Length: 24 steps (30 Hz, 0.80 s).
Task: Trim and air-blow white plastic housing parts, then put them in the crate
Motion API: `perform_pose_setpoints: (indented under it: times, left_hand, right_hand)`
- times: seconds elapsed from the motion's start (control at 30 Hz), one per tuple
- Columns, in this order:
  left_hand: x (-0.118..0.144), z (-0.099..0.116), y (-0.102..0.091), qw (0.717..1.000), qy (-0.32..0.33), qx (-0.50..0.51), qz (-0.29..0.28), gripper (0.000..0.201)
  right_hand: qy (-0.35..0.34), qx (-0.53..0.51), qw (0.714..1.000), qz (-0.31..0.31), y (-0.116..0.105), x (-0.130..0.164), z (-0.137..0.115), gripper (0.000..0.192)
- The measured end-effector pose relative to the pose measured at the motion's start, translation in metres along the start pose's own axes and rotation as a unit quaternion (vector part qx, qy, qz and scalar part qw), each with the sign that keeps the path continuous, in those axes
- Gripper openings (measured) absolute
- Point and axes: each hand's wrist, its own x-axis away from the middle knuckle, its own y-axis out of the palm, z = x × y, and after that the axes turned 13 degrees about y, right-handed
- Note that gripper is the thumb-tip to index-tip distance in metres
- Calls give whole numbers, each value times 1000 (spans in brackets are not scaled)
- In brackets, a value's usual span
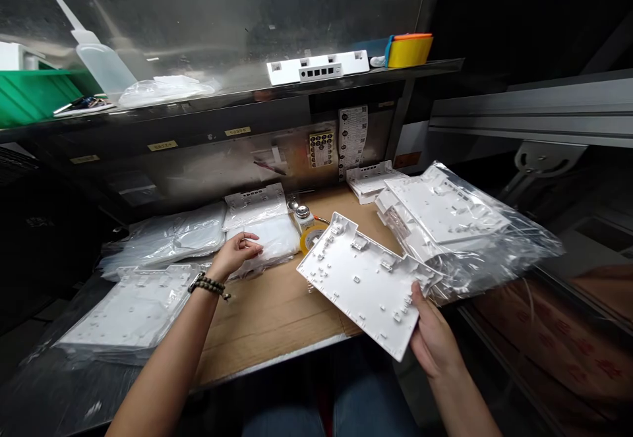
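My right hand [438, 338] grips the right edge of a white plastic housing panel [363, 289], tilted above the table with its moulded posts and clips facing up. My left hand [238, 252], wearing a beaded bracelet at the wrist, hovers by a stack of white plastic bags [277, 239]. Its fingers are slightly curled and apart, with nothing visible between them. Behind that stack lies another white housing piece [257, 205] with a row of port openings. Bagged white panels [133, 312] are piled left of my left forearm.
Clear bags [168, 233] lie at the left back. A roll of yellow tape [311, 236] and a metal-topped bottle [302, 213] stand mid-table. More panels in plastic [445, 206] are heaped at the right. A shelf [237, 97] above holds a squeeze bottle [103, 64] and green bin [34, 97].
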Motion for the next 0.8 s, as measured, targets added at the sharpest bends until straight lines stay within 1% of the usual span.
perform_pose_setpoints:
  times: [0.1,0.23,0.3,0.37,0.47,0.63,0.73,0.8]
  left_hand:
    - [-1,-3,-1,1000,0,13,17,55]
    - [0,-8,10,999,12,-19,34,35]
    - [0,-11,16,998,21,-37,38,28]
    - [1,-14,19,997,33,-57,40,25]
    - [2,-17,21,994,53,-92,41,25]
    - [4,-19,23,987,81,-135,30,27]
    - [4,-20,23,985,87,-146,17,26]
    - [4,-21,20,983,89,-159,10,22]
  right_hand:
    - [-12,16,1000,0,16,0,10,64]
    - [-29,41,998,-32,49,-7,34,66]
    - [-54,73,995,-50,65,-12,47,65]
    - [-98,127,986,-53,77,-15,56,63]
    - [-145,206,966,-52,90,-12,62,63]
    - [-169,264,947,-70,110,-1,66,69]
    - [-195,299,930,-92,117,-1,72,66]
    - [-215,315,919,-103,119,-3,75,63]
